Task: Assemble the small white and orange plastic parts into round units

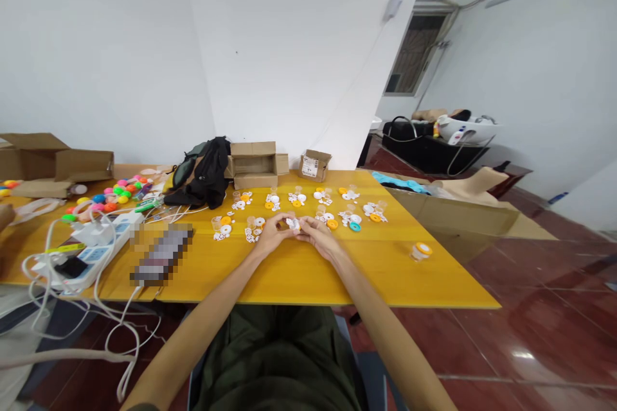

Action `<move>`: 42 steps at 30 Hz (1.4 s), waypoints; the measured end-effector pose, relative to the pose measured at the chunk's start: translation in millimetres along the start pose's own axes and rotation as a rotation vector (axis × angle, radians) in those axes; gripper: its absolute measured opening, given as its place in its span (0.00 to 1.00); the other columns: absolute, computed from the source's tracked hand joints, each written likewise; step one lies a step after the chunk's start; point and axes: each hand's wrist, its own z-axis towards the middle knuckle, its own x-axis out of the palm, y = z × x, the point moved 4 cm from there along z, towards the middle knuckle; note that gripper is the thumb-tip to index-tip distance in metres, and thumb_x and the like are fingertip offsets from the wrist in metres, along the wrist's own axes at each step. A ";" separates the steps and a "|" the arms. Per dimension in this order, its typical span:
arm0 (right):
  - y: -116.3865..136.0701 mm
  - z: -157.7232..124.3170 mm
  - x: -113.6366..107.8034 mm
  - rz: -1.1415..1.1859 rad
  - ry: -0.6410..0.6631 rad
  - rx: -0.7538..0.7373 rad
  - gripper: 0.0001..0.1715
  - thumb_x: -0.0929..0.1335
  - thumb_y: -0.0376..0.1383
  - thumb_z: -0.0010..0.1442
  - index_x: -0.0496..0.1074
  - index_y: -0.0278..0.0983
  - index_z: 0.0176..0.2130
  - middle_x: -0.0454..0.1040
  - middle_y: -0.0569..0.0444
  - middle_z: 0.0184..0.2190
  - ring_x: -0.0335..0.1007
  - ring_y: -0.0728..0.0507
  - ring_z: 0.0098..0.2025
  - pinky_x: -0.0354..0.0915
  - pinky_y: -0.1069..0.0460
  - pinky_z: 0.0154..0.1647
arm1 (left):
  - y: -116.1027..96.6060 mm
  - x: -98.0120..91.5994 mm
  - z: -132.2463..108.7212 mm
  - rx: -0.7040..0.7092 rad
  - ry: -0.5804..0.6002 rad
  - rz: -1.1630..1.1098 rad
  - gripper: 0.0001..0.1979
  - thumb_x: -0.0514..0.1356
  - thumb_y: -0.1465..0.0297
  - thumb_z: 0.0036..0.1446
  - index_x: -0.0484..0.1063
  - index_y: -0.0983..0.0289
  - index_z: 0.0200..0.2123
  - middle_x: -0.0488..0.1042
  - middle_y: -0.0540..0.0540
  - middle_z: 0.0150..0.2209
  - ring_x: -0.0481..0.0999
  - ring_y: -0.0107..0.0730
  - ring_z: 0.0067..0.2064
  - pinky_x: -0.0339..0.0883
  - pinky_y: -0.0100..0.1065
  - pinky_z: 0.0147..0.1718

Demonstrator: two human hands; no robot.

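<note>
Over the middle of the yellow table, my left hand [274, 233] and my right hand [318, 233] meet, fingers closed on a small white piece [292, 223] between them. Its exact kind is too small to make out. Around and beyond my hands lie several groups of parts: clear cups, white discs, orange rings and dotted white pieces. The nearest groups hold a white disc [225, 229] to the left and an orange ring [332, 224] to the right. A turquoise ring [355, 227] sits farther right. One clear jar with an orange-rimmed lid [422, 250] stands apart at the right.
At the left are a white power strip [108, 250] with tangled cables, a blurred-out phone [164, 255] and several coloured balls [112, 207]. A black bag [205, 173] and open cardboard boxes [254, 166] stand along the wall. The table's edge [453, 270] slants down the right side.
</note>
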 end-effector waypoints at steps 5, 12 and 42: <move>-1.3 0.4 1.9 -0.006 0.007 0.017 0.29 0.76 0.59 0.45 0.75 0.38 0.29 0.78 0.54 0.25 0.75 0.47 0.28 0.73 0.53 0.31 | -1.9 0.5 -0.2 0.013 0.020 0.016 0.17 0.71 0.66 0.46 0.80 0.59 0.42 0.81 0.53 0.47 0.76 0.40 0.46 0.66 0.36 0.44; -0.7 1.1 2.5 -0.081 0.006 0.069 0.31 0.72 0.62 0.50 0.74 0.37 0.27 0.76 0.54 0.21 0.70 0.48 0.22 0.66 0.54 0.24 | -3.6 0.6 -1.3 0.032 0.043 0.037 0.17 0.71 0.68 0.45 0.80 0.59 0.42 0.81 0.52 0.45 0.77 0.40 0.46 0.67 0.37 0.47; 1.8 5.9 5.1 -1.189 -0.142 -0.601 0.18 0.62 0.29 0.63 0.73 0.43 0.49 0.76 0.48 0.47 0.72 0.39 0.48 0.70 0.44 0.50 | 18.2 -10.1 3.7 -0.013 -0.158 -0.282 0.17 0.71 0.72 0.44 0.80 0.63 0.41 0.79 0.57 0.48 0.80 0.40 0.48 0.72 0.38 0.52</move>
